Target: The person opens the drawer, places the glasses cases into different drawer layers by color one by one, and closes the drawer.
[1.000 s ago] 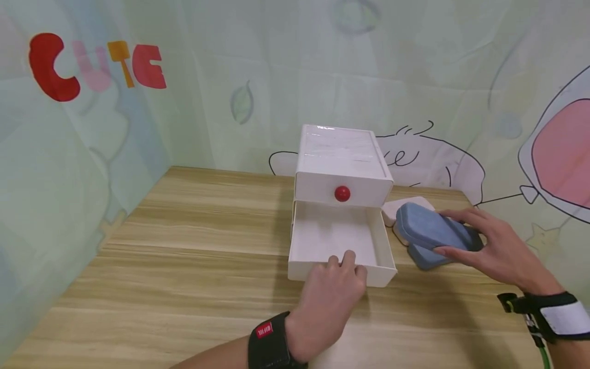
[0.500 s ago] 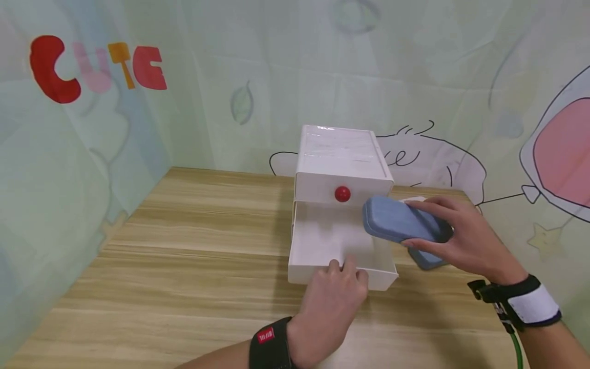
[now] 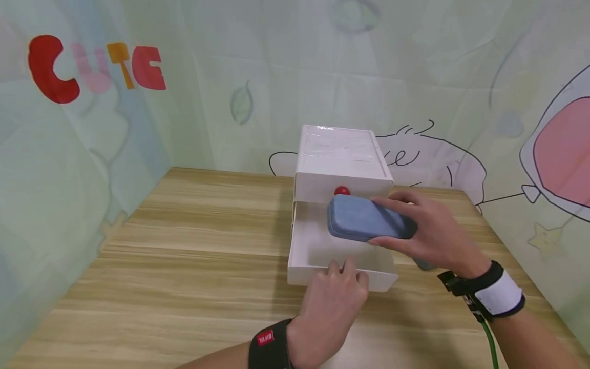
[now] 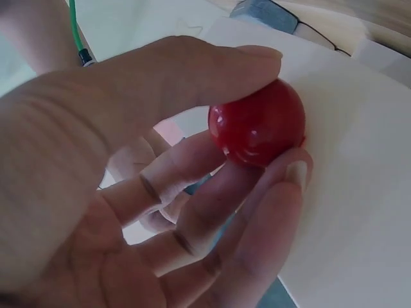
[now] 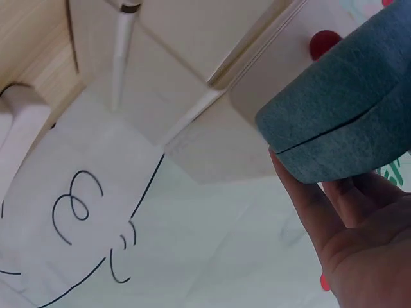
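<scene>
My left grip (image 3: 329,307) pinches the red knob (image 4: 266,128), apparently steadying the open drawer (image 3: 299,275); my right grip (image 3: 433,233) holds the blue case (image 3: 361,218) by its sides above.

Drawer unit (image 3: 341,151), one; drawers (image 3: 318,187) (image 3: 301,275), two; red knobs (image 3: 342,190) (image 4: 263,125), two; blue cases (image 3: 361,218) (image 3: 425,264), two; pale cases (image 5: 31,119), partly seen, number uncertain; worktop (image 3: 207,225), one; wristbands (image 3: 272,344) (image 3: 500,293), two; green cable (image 3: 490,341), one; printed letters (image 3: 42,64), four; printed balloon (image 3: 567,154), one; printed star (image 3: 545,240), one.

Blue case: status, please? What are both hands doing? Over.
Left hand gripping red knob of lower drawer. Right hand holding blue case above that open drawer. Nothing visibly between case and drawer.
</scene>
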`<state>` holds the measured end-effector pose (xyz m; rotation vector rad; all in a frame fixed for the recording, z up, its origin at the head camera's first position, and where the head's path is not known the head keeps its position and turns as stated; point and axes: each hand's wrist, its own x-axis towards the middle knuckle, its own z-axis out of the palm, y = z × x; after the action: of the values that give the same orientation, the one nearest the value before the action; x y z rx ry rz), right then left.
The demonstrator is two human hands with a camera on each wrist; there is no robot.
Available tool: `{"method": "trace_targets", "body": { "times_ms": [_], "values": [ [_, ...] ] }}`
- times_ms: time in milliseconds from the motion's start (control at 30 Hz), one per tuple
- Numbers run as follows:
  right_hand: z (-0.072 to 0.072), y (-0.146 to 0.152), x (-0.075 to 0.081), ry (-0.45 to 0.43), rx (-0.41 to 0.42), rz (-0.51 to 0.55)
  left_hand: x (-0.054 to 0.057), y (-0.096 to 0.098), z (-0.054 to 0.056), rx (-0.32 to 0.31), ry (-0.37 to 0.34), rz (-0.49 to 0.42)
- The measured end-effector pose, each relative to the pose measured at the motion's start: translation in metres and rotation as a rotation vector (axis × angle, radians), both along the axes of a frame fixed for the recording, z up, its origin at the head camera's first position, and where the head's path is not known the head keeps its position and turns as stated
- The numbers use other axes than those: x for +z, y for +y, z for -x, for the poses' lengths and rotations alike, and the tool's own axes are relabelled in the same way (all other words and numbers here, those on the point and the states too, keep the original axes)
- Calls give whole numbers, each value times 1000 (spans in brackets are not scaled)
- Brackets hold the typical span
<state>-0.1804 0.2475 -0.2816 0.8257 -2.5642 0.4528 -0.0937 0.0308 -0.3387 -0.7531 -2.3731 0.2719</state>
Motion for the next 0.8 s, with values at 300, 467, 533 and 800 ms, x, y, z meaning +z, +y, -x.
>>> {"method": "trace_targets", "body": {
  "times_ms": [300,467,533,800],
  "values": [
    [7,-29,-6,-5,47,-27,2,-1,1,0,-27,3],
    [10,-39,-14,-49,32,-60,2,-1,1,2,-17,3],
    [12,-42,-16,-79,21,-77,3,-2,1,-3,-25,8],
    [24,-51,-25,-196,-11,-142,3,-3,0,-2,-55,15]
  ]
}}
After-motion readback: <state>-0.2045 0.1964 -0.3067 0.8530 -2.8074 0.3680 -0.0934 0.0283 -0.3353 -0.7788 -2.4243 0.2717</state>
